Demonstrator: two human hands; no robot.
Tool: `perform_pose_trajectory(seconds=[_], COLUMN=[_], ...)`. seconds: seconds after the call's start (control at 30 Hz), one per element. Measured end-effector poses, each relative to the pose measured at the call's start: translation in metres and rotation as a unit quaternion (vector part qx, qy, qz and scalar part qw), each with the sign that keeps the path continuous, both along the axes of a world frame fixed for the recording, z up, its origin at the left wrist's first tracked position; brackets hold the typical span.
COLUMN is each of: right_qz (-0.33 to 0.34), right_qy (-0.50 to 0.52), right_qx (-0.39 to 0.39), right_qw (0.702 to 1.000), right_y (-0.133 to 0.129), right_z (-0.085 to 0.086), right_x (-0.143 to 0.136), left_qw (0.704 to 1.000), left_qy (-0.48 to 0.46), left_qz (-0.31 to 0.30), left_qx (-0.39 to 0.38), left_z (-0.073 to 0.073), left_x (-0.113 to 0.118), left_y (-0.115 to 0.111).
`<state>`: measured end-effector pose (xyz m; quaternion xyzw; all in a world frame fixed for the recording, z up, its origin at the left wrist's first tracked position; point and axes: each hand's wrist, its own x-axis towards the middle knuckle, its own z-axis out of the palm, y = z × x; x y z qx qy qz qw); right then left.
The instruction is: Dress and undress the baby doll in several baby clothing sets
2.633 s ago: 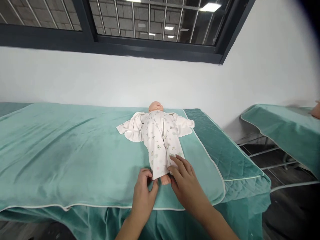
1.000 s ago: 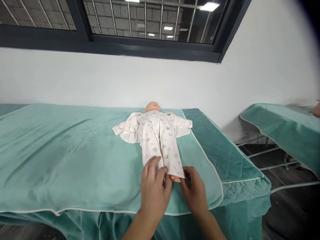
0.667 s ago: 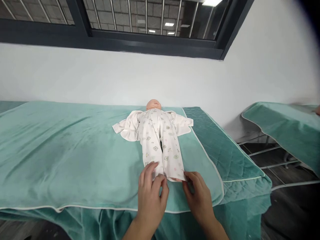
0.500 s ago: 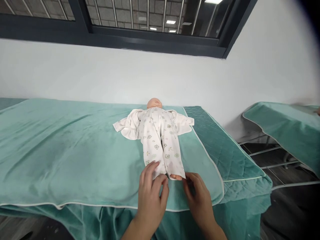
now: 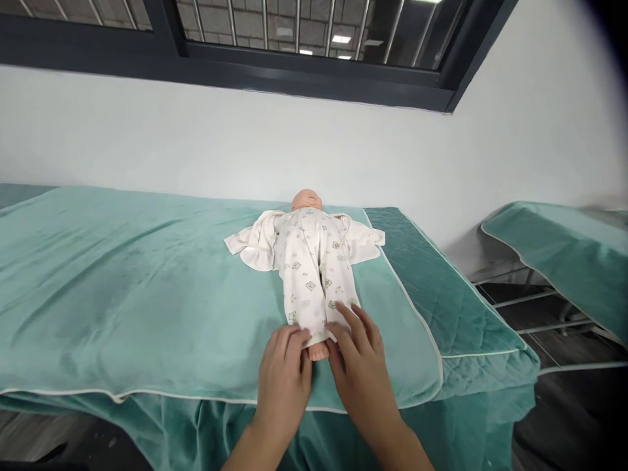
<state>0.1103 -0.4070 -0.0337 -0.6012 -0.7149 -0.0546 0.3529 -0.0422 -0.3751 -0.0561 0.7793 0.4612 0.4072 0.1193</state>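
Observation:
A baby doll (image 5: 307, 199) lies on its back on a green sheet, its head toward the wall. White printed baby clothes (image 5: 314, 261) cover its body and legs, with the sleeves spread to both sides. A bare doll foot (image 5: 318, 352) pokes out of the left trouser leg (image 5: 305, 307). My left hand (image 5: 284, 376) pinches the outer side of that leg's cuff. My right hand (image 5: 360, 366) grips the inner side of the same cuff between thumb and finger, its other fingers lying across the right trouser leg. The other foot is hidden behind my right hand.
The green sheet (image 5: 147, 294) covers a bed whose quilted edge (image 5: 441, 288) shows at the right. Another green-covered bed (image 5: 564, 242) with a metal frame stands farther right. A white wall (image 5: 220, 144) and a dark-framed window (image 5: 294, 75) are behind.
My right hand has moved left from the right cuff to the left cuff. My left hand has dropped slightly and closed on the cuff's outer side. The left foot now shows.

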Motion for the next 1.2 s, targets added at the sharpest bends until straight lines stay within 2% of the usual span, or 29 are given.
perform_pose_trajectory(seconds=[0.17, 0.27, 0.47, 0.6, 0.7, 0.8, 0.93, 1.07, 1.2], right_qz=[-0.022, -0.016, -0.002, 0.063, 0.114, 0.122, 0.104, 0.096, 0.107], right_qy=[-0.072, -0.107, -0.079, -0.049, -0.048, -0.039, -0.014, 0.005, 0.032], right_qx=[-0.014, -0.039, -0.003, 0.041, 0.027, 0.019, 0.022, 0.001, -0.003], right_qw=[0.997, 0.993, 0.997, 0.996, 0.992, 0.992, 0.994, 0.995, 0.994], right_y=[0.012, 0.013, 0.013, 0.01, 0.007, 0.005, 0.001, -0.004, -0.007], right_z=[0.003, 0.001, 0.003, 0.013, 0.018, 0.015, 0.005, -0.001, 0.003], right_x=[0.001, 0.002, 0.003, 0.003, 0.001, 0.0, 0.007, 0.011, 0.014], left_qw=[0.993, 0.989, 0.986, 0.99, 0.995, 0.998, 1.0, 0.999, 0.997], left_qy=[-0.108, -0.135, -0.149, -0.135, -0.088, -0.036, -0.005, -0.018, -0.006], left_qz=[-0.016, -0.011, -0.015, -0.001, 0.025, 0.028, -0.003, -0.011, -0.065], left_qx=[-0.038, -0.054, -0.07, -0.033, 0.029, 0.037, 0.025, 0.026, 0.037], left_z=[0.005, 0.009, 0.015, 0.001, -0.014, -0.022, -0.018, -0.013, -0.01], left_x=[-0.003, -0.003, -0.004, -0.015, -0.023, -0.025, -0.021, -0.022, -0.038], left_y=[-0.001, -0.005, -0.009, -0.01, -0.011, -0.011, -0.013, -0.012, 0.005])
